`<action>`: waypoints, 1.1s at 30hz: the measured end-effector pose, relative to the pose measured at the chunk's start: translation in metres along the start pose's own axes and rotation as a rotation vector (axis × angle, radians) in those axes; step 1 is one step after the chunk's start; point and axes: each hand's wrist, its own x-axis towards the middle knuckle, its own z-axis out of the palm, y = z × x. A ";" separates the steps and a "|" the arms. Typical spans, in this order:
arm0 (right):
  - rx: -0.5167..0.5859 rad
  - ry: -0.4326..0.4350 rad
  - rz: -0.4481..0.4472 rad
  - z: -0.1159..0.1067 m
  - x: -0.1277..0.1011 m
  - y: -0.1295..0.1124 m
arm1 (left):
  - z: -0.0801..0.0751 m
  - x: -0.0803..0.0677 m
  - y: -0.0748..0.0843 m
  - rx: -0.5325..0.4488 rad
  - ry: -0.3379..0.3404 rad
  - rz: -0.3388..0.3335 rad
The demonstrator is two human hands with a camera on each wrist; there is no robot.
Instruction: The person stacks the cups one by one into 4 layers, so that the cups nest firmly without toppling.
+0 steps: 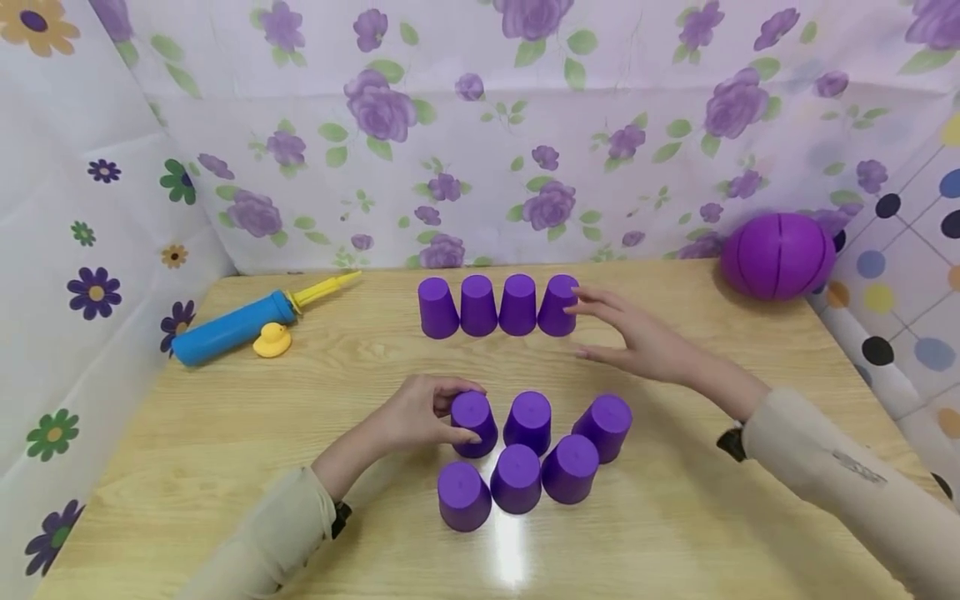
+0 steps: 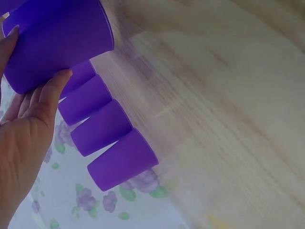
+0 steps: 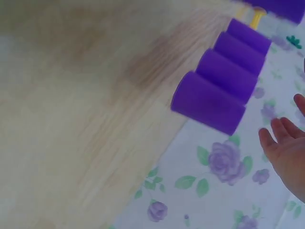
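My left hand (image 1: 420,417) is curled round a purple cup (image 1: 474,423), fingers over its top and thumb on its side; the left wrist view shows that cup (image 2: 57,43) pinched between thumb and fingertips. It is the left one of the rear three in a cluster of six upturned cups on the surface (image 1: 225,433). Just beside it to the right stands a second cup (image 1: 528,422), then a third (image 1: 604,427) further right. Three more (image 1: 516,477) sit close in front of these, crowding my held cup on its right and near sides.

My right hand (image 1: 637,333) is spread, fingers straight and apart, fingertips at the rightmost cup (image 1: 558,305) of a row of four (image 1: 477,305) standing shoulder to shoulder further back. Whether they touch it I cannot tell from the head view; in the right wrist view my fingers (image 3: 281,143) lie apart from it.

Off to the left lie a blue pump (image 1: 238,325) with a yellow nozzle and a small yellow duck (image 1: 272,341) just beside it. A purple ball (image 1: 778,255) rests at the far right corner against the flowered cloth (image 1: 480,125).
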 end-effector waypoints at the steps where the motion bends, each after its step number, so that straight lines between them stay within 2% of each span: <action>1: 0.031 0.000 0.015 0.002 -0.007 -0.006 | 0.001 -0.001 0.000 0.005 0.001 0.006; 6: 0.123 -0.044 0.055 0.015 -0.045 -0.033 | 0.003 -0.007 -0.005 0.011 0.018 0.005; 12: 0.071 -0.154 0.080 0.017 -0.073 -0.048 | 0.003 -0.013 -0.007 0.048 0.059 0.011; 16: 0.059 -0.195 0.078 0.014 -0.077 -0.043 | 0.006 -0.016 -0.009 0.035 0.090 0.000; 19: 0.045 -0.194 0.059 0.018 -0.079 -0.038 | 0.006 -0.016 -0.009 0.039 0.098 -0.004; 23: -0.034 -0.146 0.031 0.026 -0.081 -0.038 | -0.001 -0.009 -0.006 0.072 0.080 0.003; 27: -0.146 -0.092 -0.036 0.030 -0.083 -0.039 | -0.011 0.001 -0.001 0.128 0.081 0.015; 30: -0.178 -0.087 -0.088 0.027 -0.080 -0.040 | -0.018 0.005 0.006 0.159 0.124 0.036; 33: -0.174 -0.120 -0.111 0.022 -0.076 -0.040 | -0.027 0.006 0.016 0.186 0.209 0.072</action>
